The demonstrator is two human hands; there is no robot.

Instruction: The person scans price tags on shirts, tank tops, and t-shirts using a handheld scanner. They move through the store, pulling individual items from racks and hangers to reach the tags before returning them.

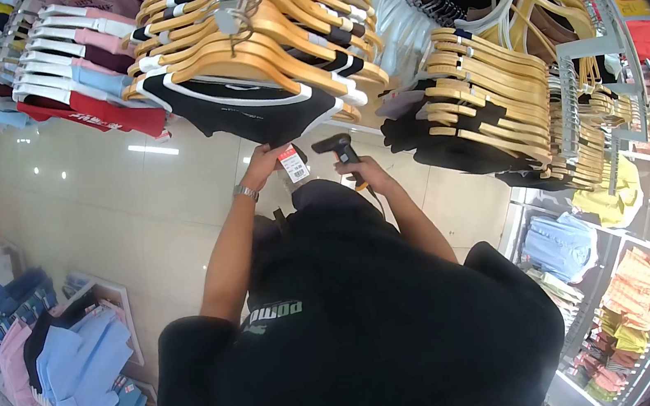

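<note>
My left hand (260, 165) pinches the top edge of a red and white price tag (294, 165) with a barcode on its lower part. Just above that hand hangs a black T-shirt (241, 108) with white trim, foremost on a rack of wooden hangers (265, 41). In my right hand (368, 174) is a black handheld barcode scanner (338, 149) with some orange on its grip. The scanner's head is to the right of the tag, apart from it. A cable runs down from its handle.
To the right, more wooden hangers (485, 97) carry dark garments. White and red shirts (79, 80) hang at upper left. Folded shirts (85, 361) lie in piles at lower left, and a white shelf unit (604, 297) with shirts stands at lower right. Shiny tiles (110, 208) cover the floor.
</note>
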